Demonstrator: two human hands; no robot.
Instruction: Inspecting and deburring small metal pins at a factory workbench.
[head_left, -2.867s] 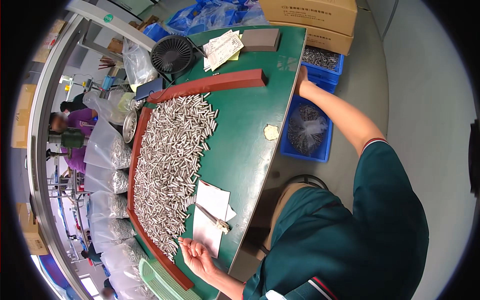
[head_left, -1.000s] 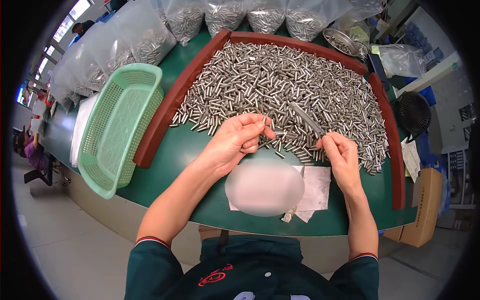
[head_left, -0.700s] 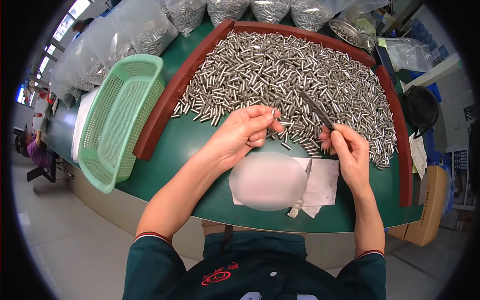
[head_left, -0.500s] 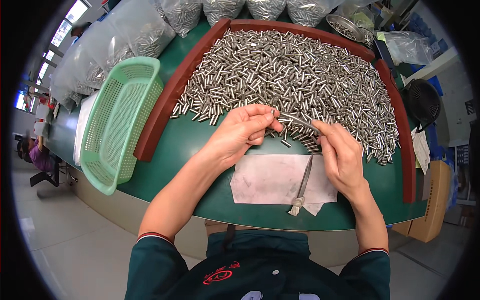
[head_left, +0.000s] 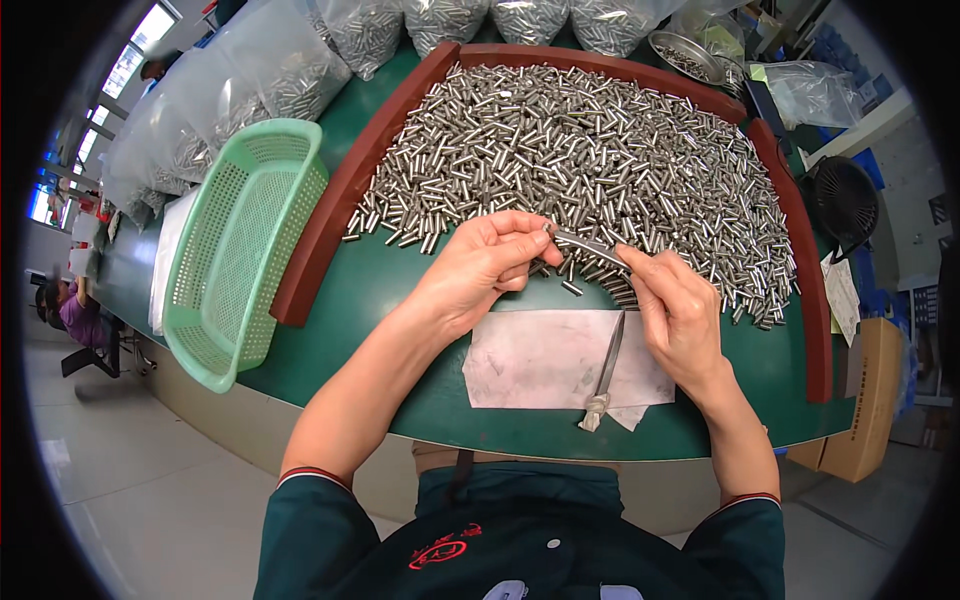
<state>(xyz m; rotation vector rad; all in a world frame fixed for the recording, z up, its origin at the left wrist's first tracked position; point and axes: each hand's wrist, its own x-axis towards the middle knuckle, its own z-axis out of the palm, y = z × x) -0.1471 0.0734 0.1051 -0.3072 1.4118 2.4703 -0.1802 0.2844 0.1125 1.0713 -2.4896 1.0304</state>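
My left hand (head_left: pixel 490 262) pinches a small metal pin (head_left: pixel 549 229) between thumb and forefinger; only its end shows. The fingers of my right hand (head_left: pixel 682 310) are closed on a slim, slightly curved grey metal tool (head_left: pixel 592 247), like a file or scraper. Its tip meets the pin at my left fingertips. Both hands hover at the near edge of a wide heap of short metal pins (head_left: pixel 580 150). Below them lies a smudged pale sheet (head_left: pixel 530 360), and on it a pointed metal tool (head_left: pixel 609 355) with a wrapped handle end.
Dark red rails (head_left: pixel 345 190) border the heap on the green table (head_left: pixel 430 405). A light green basket (head_left: pixel 240 270) stands at left. Clear bags of pins (head_left: pixel 365 35) line the back. At right are a black fan (head_left: pixel 845 203) and a cardboard box (head_left: pixel 870 405).
My right hand has shifted slightly left, and the slim tool has moved with it toward my left fingertips. My left hand stays almost in place, still pinching.
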